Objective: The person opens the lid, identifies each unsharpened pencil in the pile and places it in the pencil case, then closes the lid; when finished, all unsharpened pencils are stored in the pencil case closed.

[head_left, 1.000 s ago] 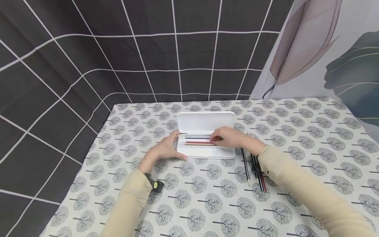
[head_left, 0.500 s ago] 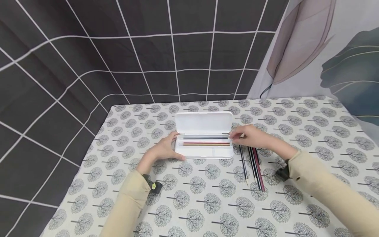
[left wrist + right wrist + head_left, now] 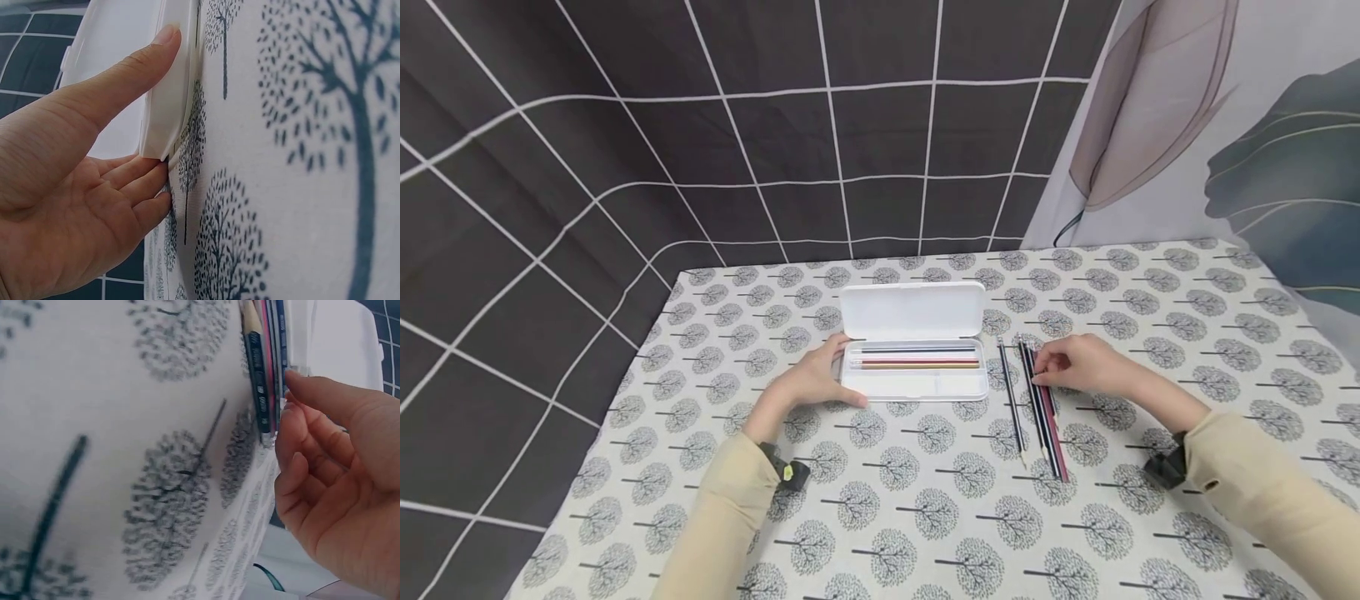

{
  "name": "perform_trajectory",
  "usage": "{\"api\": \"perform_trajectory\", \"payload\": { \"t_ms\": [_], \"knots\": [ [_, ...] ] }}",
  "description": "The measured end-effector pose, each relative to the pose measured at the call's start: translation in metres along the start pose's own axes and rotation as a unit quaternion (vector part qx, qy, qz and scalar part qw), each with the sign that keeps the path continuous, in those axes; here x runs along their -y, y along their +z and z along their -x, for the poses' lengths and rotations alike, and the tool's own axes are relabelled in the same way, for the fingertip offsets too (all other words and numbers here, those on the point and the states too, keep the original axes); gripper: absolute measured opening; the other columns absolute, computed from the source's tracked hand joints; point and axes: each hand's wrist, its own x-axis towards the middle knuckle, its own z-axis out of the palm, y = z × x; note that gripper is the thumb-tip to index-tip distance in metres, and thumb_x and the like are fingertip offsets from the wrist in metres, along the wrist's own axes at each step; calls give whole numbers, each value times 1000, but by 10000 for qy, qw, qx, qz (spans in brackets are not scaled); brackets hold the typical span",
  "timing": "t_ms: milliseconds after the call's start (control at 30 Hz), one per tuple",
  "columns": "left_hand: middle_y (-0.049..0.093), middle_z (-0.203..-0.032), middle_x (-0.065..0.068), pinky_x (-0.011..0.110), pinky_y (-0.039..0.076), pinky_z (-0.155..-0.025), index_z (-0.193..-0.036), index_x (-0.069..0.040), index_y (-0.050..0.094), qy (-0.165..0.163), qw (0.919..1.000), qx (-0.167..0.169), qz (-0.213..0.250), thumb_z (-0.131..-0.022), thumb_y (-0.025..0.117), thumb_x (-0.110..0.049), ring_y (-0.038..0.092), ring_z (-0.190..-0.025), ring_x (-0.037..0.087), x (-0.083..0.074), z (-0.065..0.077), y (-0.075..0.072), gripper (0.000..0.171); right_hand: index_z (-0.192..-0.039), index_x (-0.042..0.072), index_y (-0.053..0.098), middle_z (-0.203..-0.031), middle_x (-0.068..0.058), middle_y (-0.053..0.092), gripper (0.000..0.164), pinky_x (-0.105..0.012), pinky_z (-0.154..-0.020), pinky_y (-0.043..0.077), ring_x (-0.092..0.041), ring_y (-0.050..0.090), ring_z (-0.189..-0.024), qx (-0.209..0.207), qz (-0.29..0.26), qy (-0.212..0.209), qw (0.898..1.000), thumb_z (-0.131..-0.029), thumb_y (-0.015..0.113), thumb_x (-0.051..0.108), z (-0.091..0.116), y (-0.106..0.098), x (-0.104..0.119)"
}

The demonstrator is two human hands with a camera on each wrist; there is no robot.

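Observation:
A white pencil case [image 3: 880, 385] lies with its lid up in the head view, several pencils [image 3: 917, 364] in its tray. My left hand [image 3: 814, 377] holds the case by its left end, thumb along the front edge; in the left wrist view, the fingers [image 3: 147, 181] go behind the end. Right of the case, several dark and red pencils [image 3: 1047, 425] lie in a bundle. My right hand [image 3: 1078, 365] is at the bundle's far end. In the right wrist view, its thumb and forefinger pinch at a dark blue pencil [image 3: 282, 331].
A single dark pencil [image 3: 1012, 400] lies between the case and the bundle. All of it rests on a tree-patterned tablecloth [image 3: 850, 533]. A black gridded curtain [image 3: 775, 133] closes off the back and left; a leaf-patterned curtain [image 3: 1157, 167] hangs at the right.
My right hand has left the case, where another pencil now lies in the tray, and moved right to the bundle. My left hand keeps its place on the case. The view has shifted slightly.

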Motion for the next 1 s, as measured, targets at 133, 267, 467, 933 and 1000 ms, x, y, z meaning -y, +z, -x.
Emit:
{"api": "perform_trajectory", "payload": {
  "t_ms": [133, 267, 467, 933, 1000],
  "knots": [
    [35, -147, 14, 52, 21, -112, -145, -14, 25, 10, 10000, -9, 3, -56, 88, -34, 30, -136, 32, 0, 0, 1, 111, -80, 15, 65, -61, 11, 52, 16, -22, -58, 41, -3, 44, -53, 134, -84, 196, 9997, -79, 73, 29, 3, 5, -2],
    [35, -147, 14, 52, 21, -112, -144, -15, 25, 5, 10000, 3, 16, -56, 88, -33, 30, -136, 32, -1, 1, 1, 110, -82, 10, 65, -61, 8, 52, 22, -20, -54, 41, -4, 43, -53, 164, -304, 279, 9990, -80, 72, 30, 4, 10, -2],
    [33, -149, 14, 51, 20, -113, -146, -14, 23, -32, 10000, 3, -38, -56, 88, -34, 29, -137, 31, -2, 2, 0, 113, -82, 9, 64, -61, 5, 51, 23, -23, -54, 40, -8, 43, -53, 115, -433, 689, 9966, -80, 71, 31, 2, 13, 3],
    [34, -148, 14, 50, 19, -114, -144, -14, 25, 98, 9999, 40, 14, -57, 88, -32, 28, -137, 31, -2, 1, 0, 109, -70, 10, 64, -64, 2, 59, 33, -27, -57, 40, -14, 47, -57, 99, -326, 1666, 9854, -76, 73, 42, -6, 14, 23],
    [35, -147, 14, 50, 19, -113, -144, -14, 25, 107, 9999, 38, 9, -57, 88, -32, 29, -137, 31, -2, 1, 0, 109, -67, 11, 64, -59, 3, 56, 34, -26, -55, 38, -13, 44, -54, 122, -305, 1664, 9855, -77, 72, 42, -7, 15, 25]
  ]
}}
